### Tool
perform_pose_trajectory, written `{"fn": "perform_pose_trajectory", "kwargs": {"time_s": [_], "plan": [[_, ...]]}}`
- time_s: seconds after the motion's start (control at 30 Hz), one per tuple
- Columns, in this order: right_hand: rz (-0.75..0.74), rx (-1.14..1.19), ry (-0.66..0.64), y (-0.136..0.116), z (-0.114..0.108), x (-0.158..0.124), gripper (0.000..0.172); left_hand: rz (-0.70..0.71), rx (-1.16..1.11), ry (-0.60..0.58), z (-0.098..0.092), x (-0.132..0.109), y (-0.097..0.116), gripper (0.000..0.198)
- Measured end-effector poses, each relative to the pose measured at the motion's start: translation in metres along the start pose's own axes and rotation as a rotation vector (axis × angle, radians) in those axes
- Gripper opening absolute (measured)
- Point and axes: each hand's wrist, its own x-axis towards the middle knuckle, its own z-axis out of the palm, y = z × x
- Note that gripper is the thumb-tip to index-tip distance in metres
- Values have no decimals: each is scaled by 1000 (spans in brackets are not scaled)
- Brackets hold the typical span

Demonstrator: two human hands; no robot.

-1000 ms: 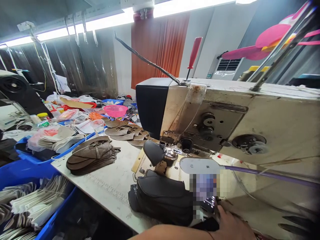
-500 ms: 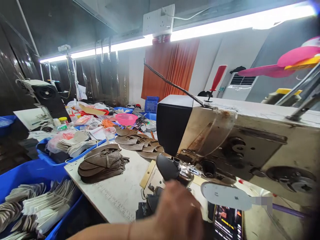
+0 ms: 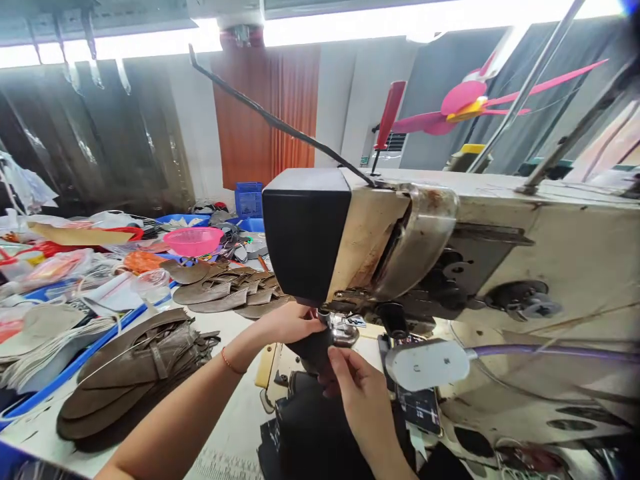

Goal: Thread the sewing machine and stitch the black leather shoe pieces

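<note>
Head view, clock directions taken from the hands: nearest, at 6 o'clock, a stack of black pieces [image 3: 320, 433] is partly overlapped by the right hand [image 3: 364, 397], which is brought in from 5 o'clock with thumb and fingers closed on the near part of a dark piece [image 3: 311, 352]. That piece is set low beneath the sewing machine [image 3: 420, 240], beside a shiny metal fitting [image 3: 345, 333]. The left hand [image 3: 287, 325] is stretched in from 8 o'clock and bent over the piece's far part; whether it is gripped or only pressed cannot be told. At 4 o'clock a phone [image 3: 423, 408] is partly covered by a white pad [image 3: 427, 365]. At 9 o'clock a brown bundle [image 3: 125, 387] is seen. Space above the left fingers is blocked by the machine. Beyond, at 10 o'clock, overlapping brown pieces [image 3: 233, 293] are laid, then a pink bowl [image 3: 194, 241].
</note>
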Motion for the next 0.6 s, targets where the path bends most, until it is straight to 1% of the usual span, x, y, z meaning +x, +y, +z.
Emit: {"fn": "perform_pose_trajectory", "kwargs": {"time_s": [0.03, 0.07, 0.13, 0.2, 0.3, 0.37, 0.47, 0.53, 0.6], "plan": [[62, 64, 9, -1, 11, 5, 57, -18, -54, -15, 1, 2, -4, 29], [86, 88, 21, -2, 19, 8, 56, -36, -122, -29, 3, 3, -7, 30], [113, 116, 40, -2, 29, 11, 54, -64, -282, -43, 8, 5, -13, 31], [146, 146, 60, -1, 32, 11, 55, -91, -442, -32, 13, 6, -16, 33], [174, 163, 69, 6, 29, 10, 56, -151, -627, 32, 20, 5, -17, 39], [179, 157, 60, 11, 27, 11, 57, -170, -700, 58, 23, 3, -15, 39], [221, 157, 50, 16, 25, 13, 63, -154, -739, 35, 23, 2, -12, 31], [248, 152, 75, 14, 27, 13, 68, -161, -748, 22, 22, 2, -10, 26], [242, 139, 128, 6, 31, 11, 67, -170, -763, 30, 21, 1, -9, 24]]}}
